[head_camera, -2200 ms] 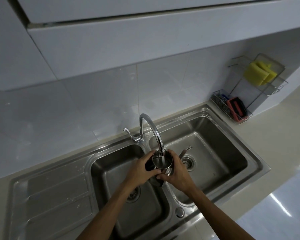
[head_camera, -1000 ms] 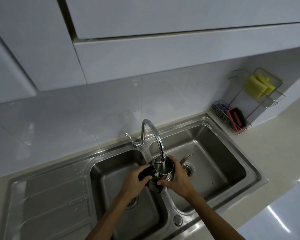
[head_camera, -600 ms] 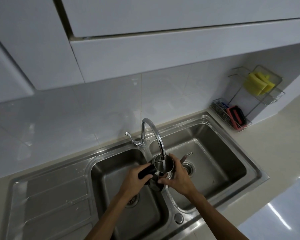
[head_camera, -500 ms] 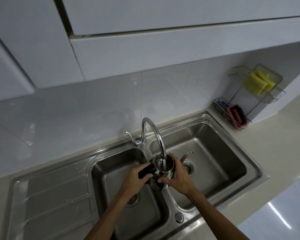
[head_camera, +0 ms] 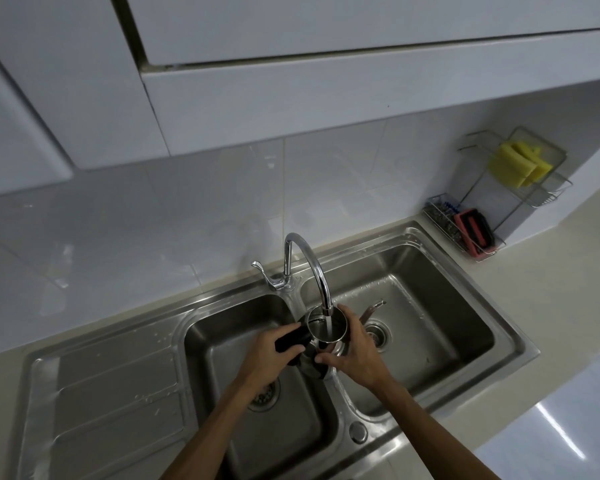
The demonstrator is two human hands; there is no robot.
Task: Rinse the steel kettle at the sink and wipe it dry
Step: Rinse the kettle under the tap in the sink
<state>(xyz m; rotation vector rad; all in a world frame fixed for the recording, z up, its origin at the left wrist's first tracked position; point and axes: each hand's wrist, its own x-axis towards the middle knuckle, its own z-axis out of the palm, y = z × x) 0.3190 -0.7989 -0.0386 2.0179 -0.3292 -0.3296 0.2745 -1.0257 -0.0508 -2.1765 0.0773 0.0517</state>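
Note:
The steel kettle (head_camera: 321,327) sits upright under the curved tap (head_camera: 312,268), above the divider of the double sink (head_camera: 465,299). A thin stream of water runs from the tap into its open mouth. My left hand (head_camera: 269,355) grips the kettle's black handle (head_camera: 290,339) on the left side. My right hand (head_camera: 355,346) wraps around the kettle's body from the right. The thin spout (head_camera: 373,308) pokes out to the right past my right hand. The kettle's lower body is hidden by my hands.
A wire rack (head_camera: 520,199) stands on the counter at the back right, with yellow sponges (head_camera: 518,164) on top and a red and black scrubber (head_camera: 473,232) below. A ribbed draining board (head_camera: 111,403) lies left of the sink. White wall cabinets (head_camera: 291,64) hang overhead.
My left hand has shifted from the kettle's rim to its black handle. The kettle stays under the running tap, and my right hand keeps its hold.

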